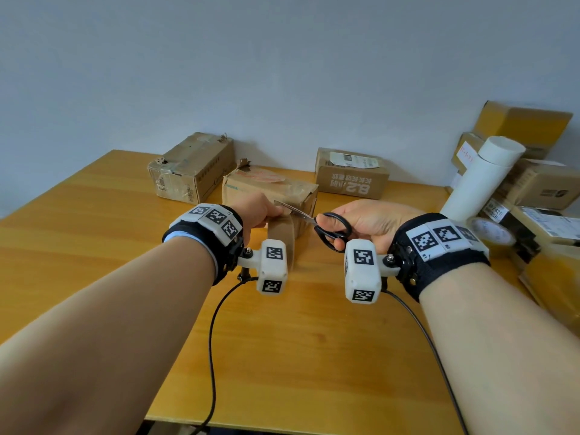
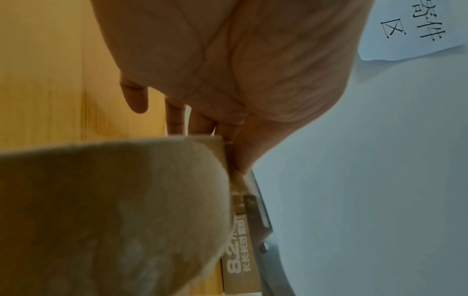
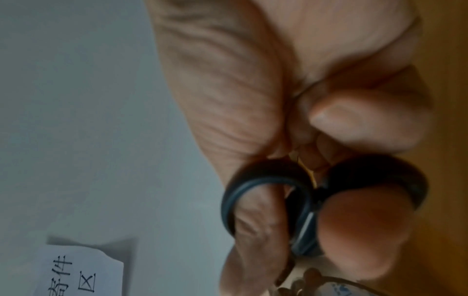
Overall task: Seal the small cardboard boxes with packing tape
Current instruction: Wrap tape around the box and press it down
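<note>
The honey-coloured wooden table (image 1: 94, 215) has a smooth, lightly glossy finish with visible grain, and the brown corrugated cardboard boxes (image 1: 193, 166) along its far edge look matt, scuffed and torn at the corners. At centre frame, the black-handled scissors (image 1: 326, 226) pair smooth plastic loops with bare grey metal blades, next to a strip of brown, faintly shiny packing tape (image 1: 282, 237). The white cylindrical tube (image 1: 480, 180) at right looks like matt paper.

Both forearms are stretched forward, wrists banded. The left hand (image 1: 255, 211) is pinched shut at thumb and fingertips. The right hand (image 1: 365, 226) is curled, thumb and fingers hooked.
</note>
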The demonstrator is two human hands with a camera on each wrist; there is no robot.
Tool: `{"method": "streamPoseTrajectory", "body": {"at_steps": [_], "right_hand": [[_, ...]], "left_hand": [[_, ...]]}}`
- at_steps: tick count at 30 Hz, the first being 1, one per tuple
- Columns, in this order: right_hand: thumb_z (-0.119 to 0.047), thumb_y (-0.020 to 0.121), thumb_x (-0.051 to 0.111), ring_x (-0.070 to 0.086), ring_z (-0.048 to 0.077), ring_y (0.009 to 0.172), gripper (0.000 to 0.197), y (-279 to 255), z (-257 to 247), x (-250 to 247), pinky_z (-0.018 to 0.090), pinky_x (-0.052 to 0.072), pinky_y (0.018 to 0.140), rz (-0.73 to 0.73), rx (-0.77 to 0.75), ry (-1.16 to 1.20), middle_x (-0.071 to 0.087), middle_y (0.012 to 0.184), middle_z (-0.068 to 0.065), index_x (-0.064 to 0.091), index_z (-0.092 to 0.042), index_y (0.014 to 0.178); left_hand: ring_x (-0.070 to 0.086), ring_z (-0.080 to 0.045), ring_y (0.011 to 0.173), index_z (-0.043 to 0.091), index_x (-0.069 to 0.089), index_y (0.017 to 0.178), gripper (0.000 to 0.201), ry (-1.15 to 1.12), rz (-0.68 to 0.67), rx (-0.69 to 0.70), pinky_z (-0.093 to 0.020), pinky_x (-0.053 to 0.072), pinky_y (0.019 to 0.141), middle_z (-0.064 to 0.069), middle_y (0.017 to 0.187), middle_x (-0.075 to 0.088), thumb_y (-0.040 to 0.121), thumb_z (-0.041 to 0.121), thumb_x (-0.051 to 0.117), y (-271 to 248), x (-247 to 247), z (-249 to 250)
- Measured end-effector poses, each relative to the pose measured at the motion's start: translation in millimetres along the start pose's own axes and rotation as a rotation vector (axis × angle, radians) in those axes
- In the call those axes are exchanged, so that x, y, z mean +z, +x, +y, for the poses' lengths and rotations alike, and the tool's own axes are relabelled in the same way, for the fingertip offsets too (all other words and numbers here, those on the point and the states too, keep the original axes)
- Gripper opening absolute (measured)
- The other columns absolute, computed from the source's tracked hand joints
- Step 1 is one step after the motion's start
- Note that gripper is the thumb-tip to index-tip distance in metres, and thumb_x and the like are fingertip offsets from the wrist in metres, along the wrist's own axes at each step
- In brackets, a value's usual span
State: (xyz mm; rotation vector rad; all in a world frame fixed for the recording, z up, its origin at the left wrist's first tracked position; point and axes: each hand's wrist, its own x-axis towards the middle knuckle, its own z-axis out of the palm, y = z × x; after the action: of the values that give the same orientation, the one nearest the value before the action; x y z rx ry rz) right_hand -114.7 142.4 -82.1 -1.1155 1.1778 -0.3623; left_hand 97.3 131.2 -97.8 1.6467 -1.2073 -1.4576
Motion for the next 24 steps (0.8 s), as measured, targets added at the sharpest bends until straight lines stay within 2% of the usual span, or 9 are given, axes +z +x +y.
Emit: {"method": "streamPoseTrajectory", "body": {"at_steps": [2, 4, 5, 7, 13, 15, 18, 22, 24], "right_hand": [[-0.041, 0.048, 0.094, 0.055, 0.012, 0.058, 0.068, -1.6, -0.1, 0.7, 0.023, 0.050, 0.046, 0.037, -0.003, -0.027, 0.057, 0.077, 0.004, 0.060, -0.012, 0.099], [-0.033, 0.059, 0.088, 0.061, 0.012, 0.058, 0.062, -3.9, 0.7, 0.6, 0.023, 0.051, 0.046, 0.081, -0.004, -0.050, 0.061, 0.079, 0.005, 0.061, -0.010, 0.110], [-0.029, 0.064, 0.085, 0.063, 0.013, 0.058, 0.057, -5.3, 1.3, 0.4, 0.024, 0.053, 0.046, 0.091, 0.003, -0.060, 0.064, 0.079, 0.006, 0.061, -0.009, 0.112], [-0.022, 0.067, 0.082, 0.065, 0.014, 0.059, 0.051, -9.1, 2.9, 0.3, 0.026, 0.056, 0.051, 0.100, 0.023, -0.095, 0.066, 0.079, 0.008, 0.063, -0.007, 0.112], [-0.015, 0.061, 0.084, 0.064, 0.026, 0.082, 0.046, -21.2, 15.8, 0.6, 0.032, 0.056, 0.063, 0.161, 0.073, -0.212, 0.067, 0.086, 0.010, 0.069, -0.008, 0.104], [-0.014, 0.059, 0.086, 0.059, 0.030, 0.092, 0.047, -24.9, 20.0, 0.2, 0.036, 0.054, 0.070, 0.193, 0.098, -0.237, 0.068, 0.090, 0.011, 0.071, -0.009, 0.104], [-0.015, 0.059, 0.087, 0.060, 0.029, 0.093, 0.048, -32.6, 24.7, -1.7, 0.036, 0.054, 0.074, 0.255, 0.144, -0.296, 0.069, 0.094, 0.012, 0.071, -0.010, 0.105], [-0.015, 0.076, 0.087, 0.067, 0.024, 0.080, 0.040, -36.8, 33.0, -5.2, 0.033, 0.053, 0.066, 0.439, 0.211, -0.514, 0.078, 0.103, 0.014, 0.066, -0.015, 0.110], [-0.009, 0.095, 0.068, 0.067, 0.022, 0.068, 0.025, -37.4, 37.2, -4.7, 0.026, 0.048, 0.049, 0.529, 0.219, -0.519, 0.079, 0.100, 0.011, 0.058, -0.010, 0.118]], "left_hand": [[0.054, -0.021, 0.101, 0.011, 0.058, 0.083, 0.014, -0.003, -0.005, -0.007, -0.026, 0.035, 0.064, -0.010, 0.108, 0.059, 0.097, 0.011, 0.058, 1.7, -0.6, 0.3], [0.055, -0.022, 0.100, 0.011, 0.060, 0.089, 0.009, -0.015, 0.003, -0.027, -0.036, 0.045, 0.086, -0.009, 0.108, 0.061, 0.097, 0.014, 0.057, 2.3, -2.9, 0.3], [0.057, -0.023, 0.099, 0.011, 0.061, 0.092, 0.007, -0.032, 0.019, -0.046, -0.044, 0.043, 0.098, -0.008, 0.107, 0.062, 0.096, 0.016, 0.058, 2.1, -4.1, -0.3], [0.058, -0.025, 0.098, 0.013, 0.060, 0.095, 0.005, -0.088, 0.026, -0.099, -0.052, 0.040, 0.107, -0.006, 0.104, 0.062, 0.094, 0.018, 0.060, 2.1, -5.8, -1.2], [0.060, -0.025, 0.092, 0.007, 0.064, 0.107, 0.015, -0.143, -0.044, -0.095, -0.049, 0.048, 0.102, -0.008, 0.091, 0.064, 0.096, 0.018, 0.063, -13.0, -1.2, -2.5], [0.063, -0.022, 0.085, 0.006, 0.062, 0.122, 0.029, -0.149, -0.040, -0.065, -0.042, 0.056, 0.085, -0.008, 0.096, 0.066, 0.095, 0.018, 0.064, -14.0, 0.2, -3.8], [0.063, -0.021, 0.080, 0.006, 0.063, 0.109, 0.012, -0.176, -0.029, -0.013, -0.034, 0.056, 0.069, -0.009, 0.093, 0.065, 0.097, 0.009, 0.061, -22.7, 1.4, -2.0], [0.064, -0.021, 0.074, 0.007, 0.064, 0.094, 0.016, -0.186, -0.056, 0.055, -0.030, 0.058, 0.062, -0.011, 0.085, 0.065, 0.094, -0.007, 0.057, -27.7, 0.6, -0.9], [0.065, -0.023, 0.078, 0.006, 0.064, 0.095, 0.019, -0.168, -0.059, 0.076, -0.031, 0.058, 0.066, -0.013, 0.088, 0.065, 0.092, -0.011, 0.057, -28.4, 1.1, 0.6]]}}
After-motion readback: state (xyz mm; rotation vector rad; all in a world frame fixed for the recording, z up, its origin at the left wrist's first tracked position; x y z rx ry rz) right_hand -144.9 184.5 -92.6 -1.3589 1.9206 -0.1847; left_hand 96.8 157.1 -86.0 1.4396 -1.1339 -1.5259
